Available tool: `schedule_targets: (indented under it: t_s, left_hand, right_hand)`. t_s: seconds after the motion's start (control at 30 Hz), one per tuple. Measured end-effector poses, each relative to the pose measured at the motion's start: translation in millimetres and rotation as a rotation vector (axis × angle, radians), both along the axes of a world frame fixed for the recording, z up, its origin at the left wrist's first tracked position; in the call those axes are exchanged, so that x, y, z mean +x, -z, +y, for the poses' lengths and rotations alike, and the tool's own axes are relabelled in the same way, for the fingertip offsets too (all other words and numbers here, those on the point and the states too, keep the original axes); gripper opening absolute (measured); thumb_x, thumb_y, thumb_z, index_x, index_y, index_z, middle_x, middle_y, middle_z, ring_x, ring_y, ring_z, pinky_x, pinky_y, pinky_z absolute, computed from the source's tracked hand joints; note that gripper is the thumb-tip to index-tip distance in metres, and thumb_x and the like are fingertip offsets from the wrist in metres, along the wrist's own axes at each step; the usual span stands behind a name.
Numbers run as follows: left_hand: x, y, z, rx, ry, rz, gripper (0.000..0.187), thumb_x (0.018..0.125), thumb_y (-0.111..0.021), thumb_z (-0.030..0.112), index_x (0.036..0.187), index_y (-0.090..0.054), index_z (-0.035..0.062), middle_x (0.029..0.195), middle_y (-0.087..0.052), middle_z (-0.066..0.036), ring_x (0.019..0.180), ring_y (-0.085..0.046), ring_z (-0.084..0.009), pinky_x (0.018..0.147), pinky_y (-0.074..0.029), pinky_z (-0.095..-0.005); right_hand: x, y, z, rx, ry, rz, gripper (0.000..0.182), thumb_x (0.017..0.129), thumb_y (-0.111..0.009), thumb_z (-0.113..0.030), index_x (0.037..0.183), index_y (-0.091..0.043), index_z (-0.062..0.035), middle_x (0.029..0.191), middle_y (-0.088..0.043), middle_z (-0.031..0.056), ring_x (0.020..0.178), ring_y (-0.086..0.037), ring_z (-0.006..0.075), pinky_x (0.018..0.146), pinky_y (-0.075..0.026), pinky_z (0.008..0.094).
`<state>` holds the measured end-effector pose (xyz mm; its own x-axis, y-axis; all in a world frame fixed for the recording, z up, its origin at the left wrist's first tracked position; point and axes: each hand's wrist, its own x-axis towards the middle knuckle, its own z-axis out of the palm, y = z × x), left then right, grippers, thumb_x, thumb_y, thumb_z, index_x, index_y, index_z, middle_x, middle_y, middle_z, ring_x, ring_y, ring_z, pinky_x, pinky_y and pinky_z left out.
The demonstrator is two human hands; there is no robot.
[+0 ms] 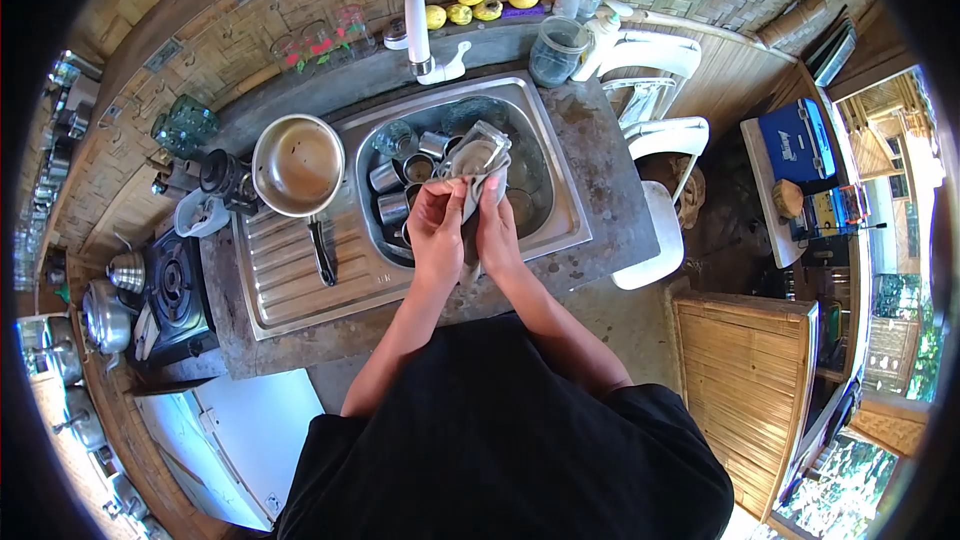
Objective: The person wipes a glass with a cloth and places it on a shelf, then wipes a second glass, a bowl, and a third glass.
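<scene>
My left hand [438,232] and right hand [498,230] pinch a grey cloth [472,196] between their fingers. Against it, a clear glass [488,140] lies just beyond my fingertips at twelve o'clock, above the sink [567,190], seemingly pointing toward one; both hands are about equally near.

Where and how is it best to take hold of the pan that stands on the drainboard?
Best to grip the pan by its dark handle, coming from the person's side. The handle sticks out from the rim toward the person, over the ridged drainboard. The bowl looks wide and open, with some brownish residue or liquid inside, so I would keep it level.
</scene>
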<state>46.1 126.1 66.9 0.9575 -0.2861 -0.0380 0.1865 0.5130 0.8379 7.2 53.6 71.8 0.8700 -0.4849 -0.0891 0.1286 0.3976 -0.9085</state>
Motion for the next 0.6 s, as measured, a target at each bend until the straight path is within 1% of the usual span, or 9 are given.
schedule_targets:
  t_s: [0.1, 0.17, 0.23, 0.33, 0.37, 0.43, 0.47, 0.57, 0.6]
  left_hand:
    - [-11.9, -3.9, 2.5, -0.047, 0.041, -0.007, 0.006, 0.102, -0.061, 0.007, 0.104, -0.059, 0.002, 0.107, -0.07, -0.009, 0.098, -0.063, -0.0124, 0.091, -0.049, -0.0262]
    - [-22.0, -4.5, 6.2, 0.036, 0.051, -0.055, 0.007, 0.102, -0.062, 0.007, 0.104, -0.058, 0.0021, 0.105, -0.069, -0.009, 0.097, -0.063, -0.0123, 0.091, -0.049, -0.0263]
    - [-28.4, 5.8, 15.9, 0.083, 0.105, -0.099, 0.009, 0.101, -0.063, 0.006, 0.105, -0.058, 0.0009, 0.107, -0.07, -0.01, 0.098, -0.065, -0.012, 0.092, -0.05, -0.0266]
    - [-32.6, 10.8, 20.3, 0.076, 0.15, -0.088, 0.009, 0.102, -0.062, 0.007, 0.106, -0.057, 0.0008, 0.106, -0.069, -0.008, 0.097, -0.064, -0.0123, 0.092, -0.049, -0.0265]
    - [-33.6, 8.7, 20.8, 0.066, 0.159, -0.082, 0.009, 0.102, -0.062, 0.007, 0.107, -0.057, 0.0005, 0.106, -0.069, -0.008, 0.098, -0.064, -0.0125, 0.091, -0.049, -0.0264]
    - [-20.2, 4.0, 26.4, 0.208, 0.15, -0.15, 0.009, 0.101, -0.063, 0.006, 0.106, -0.058, -0.0002, 0.104, -0.07, -0.008, 0.094, -0.065, -0.0132, 0.089, -0.05, -0.0274]
    - [-12.0, -0.1, 29.9, 0.278, 0.149, -0.184, 0.008, 0.101, -0.063, 0.005, 0.105, -0.059, -0.0006, 0.102, -0.07, -0.008, 0.093, -0.065, -0.0135, 0.087, -0.051, -0.0279]
    - [5.0, -8.8, 36.5, 0.575, 0.22, -0.468, 0.006, 0.098, -0.064, 0.002, 0.101, -0.06, -0.0022, 0.095, -0.072, -0.01, 0.086, -0.067, -0.0158, 0.082, -0.053, -0.0305]
    - [4.2, -16.5, 36.2, 0.641, 0.237, -0.567, 0.006, 0.094, -0.064, -0.002, 0.099, -0.061, -0.003, 0.09, -0.071, -0.013, 0.082, -0.07, -0.0217, 0.078, -0.053, -0.0335]
  right_hand:
    - [8.7, 1.4, -25.4, 0.078, -0.015, 0.066, 0.068, 0.107, -0.032, -0.06, 0.124, -0.06, -0.0004, 0.112, -0.066, 0.0084, 0.102, -0.063, 0.0137, 0.093, -0.049, 0.0303]
    - [16.7, -22.2, -33.9, 0.149, 0.169, 0.035, 0.074, 0.104, -0.033, -0.066, 0.125, -0.06, 0.0006, 0.104, -0.068, 0.0053, 0.094, -0.065, 0.0134, 0.086, -0.052, 0.0294]
    - [24.0, -28.3, -51.0, 0.327, 0.275, 0.0, 0.068, 0.107, -0.038, -0.059, 0.123, -0.062, 0.002, 0.102, -0.069, 0.0034, 0.092, -0.064, 0.014, 0.083, -0.051, 0.0295]
    - [10.6, -24.0, -71.7, -0.229, 0.19, -0.03, 0.051, 0.107, -0.049, -0.045, 0.119, -0.067, 0.0007, 0.102, -0.07, 0.0071, 0.091, -0.065, 0.0152, 0.08, -0.051, 0.0317]
    - [5.4, -24.9, -76.0, -0.4, 0.042, 0.012, 0.046, 0.106, -0.052, -0.041, 0.118, -0.068, 0.0004, 0.101, -0.07, 0.0087, 0.089, -0.065, 0.0165, 0.079, -0.051, 0.0322]
    - [-4.4, -28.2, -80.5, -0.735, -0.258, 0.093, 0.037, 0.103, -0.059, -0.033, 0.115, -0.07, -0.0001, 0.1, -0.071, 0.0118, 0.084, -0.066, 0.0191, 0.076, -0.051, 0.033]
    - [-6.8, -46.4, -79.0, -0.877, -0.304, 0.039, 0.037, 0.098, -0.065, -0.033, 0.117, -0.07, -0.0018, 0.104, -0.07, 0.017, 0.085, -0.069, 0.0293, 0.076, -0.053, 0.0365]
    - [-11.2, -44.5, -71.4, -1.069, -0.259, -0.069, 0.043, 0.098, -0.065, -0.038, 0.119, -0.07, -0.0013, 0.114, -0.07, 0.0178, 0.094, -0.069, 0.0402, 0.08, -0.054, 0.0409]
    - [-14.2, -50.9, -72.9, -1.071, -0.356, 0.051, 0.047, 0.1, -0.059, -0.043, 0.126, -0.068, -0.0043, 0.128, -0.067, 0.0165, 0.106, -0.065, 0.0431, 0.088, -0.053, 0.0453]
